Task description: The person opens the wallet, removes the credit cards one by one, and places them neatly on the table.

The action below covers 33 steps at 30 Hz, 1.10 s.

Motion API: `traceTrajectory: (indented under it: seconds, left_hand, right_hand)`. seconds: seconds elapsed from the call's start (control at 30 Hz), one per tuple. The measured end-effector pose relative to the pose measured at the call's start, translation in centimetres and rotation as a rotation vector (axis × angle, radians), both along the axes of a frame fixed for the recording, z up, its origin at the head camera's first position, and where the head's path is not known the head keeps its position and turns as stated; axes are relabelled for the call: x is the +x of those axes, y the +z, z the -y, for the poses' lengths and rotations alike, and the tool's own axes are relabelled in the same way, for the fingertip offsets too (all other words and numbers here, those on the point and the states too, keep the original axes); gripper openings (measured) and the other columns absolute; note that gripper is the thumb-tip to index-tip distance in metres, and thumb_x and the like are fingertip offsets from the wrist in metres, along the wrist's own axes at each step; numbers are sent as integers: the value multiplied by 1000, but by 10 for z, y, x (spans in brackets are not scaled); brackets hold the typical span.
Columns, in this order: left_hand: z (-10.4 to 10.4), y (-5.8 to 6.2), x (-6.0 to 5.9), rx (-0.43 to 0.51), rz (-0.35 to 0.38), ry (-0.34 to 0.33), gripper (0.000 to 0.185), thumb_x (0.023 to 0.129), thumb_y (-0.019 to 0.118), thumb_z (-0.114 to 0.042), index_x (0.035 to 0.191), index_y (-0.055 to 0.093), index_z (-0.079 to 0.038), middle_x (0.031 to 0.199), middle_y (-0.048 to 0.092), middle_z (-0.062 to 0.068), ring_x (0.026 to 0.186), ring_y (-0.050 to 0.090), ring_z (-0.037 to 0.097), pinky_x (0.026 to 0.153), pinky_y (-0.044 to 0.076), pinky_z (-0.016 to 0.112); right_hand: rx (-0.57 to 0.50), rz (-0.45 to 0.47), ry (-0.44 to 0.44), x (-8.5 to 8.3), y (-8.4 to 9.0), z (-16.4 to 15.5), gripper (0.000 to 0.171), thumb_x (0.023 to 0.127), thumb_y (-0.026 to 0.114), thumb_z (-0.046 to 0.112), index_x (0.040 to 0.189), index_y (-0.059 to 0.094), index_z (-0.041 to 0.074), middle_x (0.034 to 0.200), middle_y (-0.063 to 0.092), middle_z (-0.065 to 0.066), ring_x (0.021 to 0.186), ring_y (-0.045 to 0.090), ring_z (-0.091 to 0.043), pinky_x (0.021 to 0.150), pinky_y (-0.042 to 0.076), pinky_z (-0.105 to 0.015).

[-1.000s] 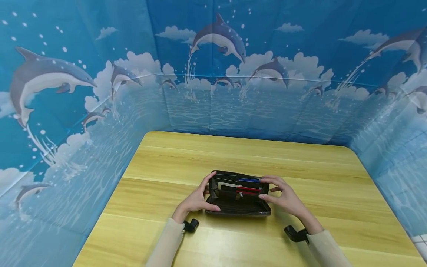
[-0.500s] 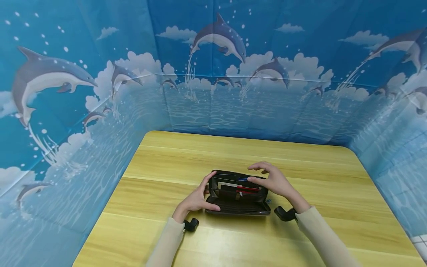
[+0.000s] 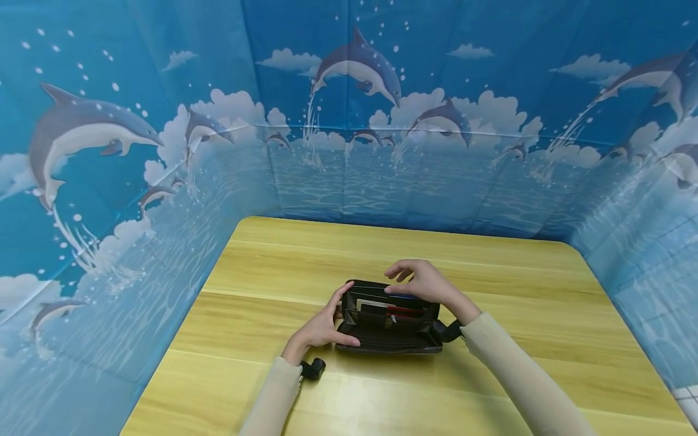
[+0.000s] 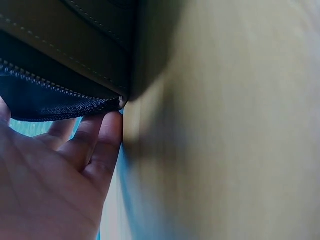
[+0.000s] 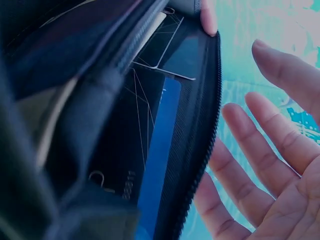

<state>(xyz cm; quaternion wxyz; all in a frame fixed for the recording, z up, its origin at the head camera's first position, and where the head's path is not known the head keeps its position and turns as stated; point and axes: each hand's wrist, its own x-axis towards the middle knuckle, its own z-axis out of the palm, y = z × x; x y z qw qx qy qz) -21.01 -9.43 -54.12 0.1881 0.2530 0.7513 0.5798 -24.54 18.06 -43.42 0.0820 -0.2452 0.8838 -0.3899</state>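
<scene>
Here a pale wooden worktop (image 3: 491, 284) with rounded far corners and long grain lines fills the lower part of the head view. It is walled on three sides by a blue backdrop (image 3: 163, 91) printed with leaping dolphins, white clouds and rippled water. A black zip wallet (image 3: 388, 321) lies spread on the worktop near its front middle, with a blue card (image 5: 155, 150) and a red card (image 3: 406, 310) in its slots. The left hand (image 3: 322, 324) grips the wallet's left end, thumb on the near edge. The right hand (image 3: 422, 281) hovers over the far edge, fingers relaxed and spread, holding nothing.
</scene>
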Motion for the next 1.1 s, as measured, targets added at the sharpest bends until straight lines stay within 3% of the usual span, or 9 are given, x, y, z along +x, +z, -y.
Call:
traceTrajectory:
  seconds: [0.27, 0.5, 0.8, 0.93, 1.1]
  left_hand:
    - [0, -1, 0, 27, 40, -10, 112, 72, 85, -28, 148, 7, -48, 147, 27, 8, 117, 47, 26, 94, 40, 41]
    - [0, 0, -1, 63, 65, -27, 114, 73, 84, -18, 150, 4, -43, 142, 33, 12, 114, 50, 27, 90, 45, 38]
    - [1, 24, 7, 51, 79, -48, 114, 74, 84, -18, 153, 3, -29, 143, 32, 18, 114, 50, 28, 90, 44, 39]
    - [1, 14, 4, 45, 70, -39, 115, 74, 84, -18, 153, 2, -33, 144, 31, 16, 115, 50, 29, 90, 44, 40]
    - [0, 1, 0, 27, 52, -25, 115, 73, 85, -22, 150, 2, -43, 147, 27, 13, 118, 48, 31, 91, 44, 40]
  right_hand:
    - [-24, 1, 29, -5, -6, 10, 26, 81, 77, 26, 103, 70, 15, 105, 66, -5, 86, 63, -18, 72, 53, -35]
    - [-1, 12, 40, -7, -7, 13, 21, 81, 78, 24, 99, 73, 16, 100, 67, 1, 82, 64, -16, 70, 53, -35]
    - [31, -37, 33, -6, -6, 12, 18, 81, 77, 21, 97, 75, 12, 97, 67, -1, 76, 62, -15, 65, 52, -31]
    - [30, -99, 17, -5, -5, 14, 12, 80, 78, 22, 90, 76, 15, 88, 66, 4, 72, 59, -12, 63, 50, -30]
    - [42, -110, 34, -3, -3, 16, 8, 80, 78, 21, 84, 75, 15, 80, 63, 8, 68, 56, -9, 61, 49, -29]
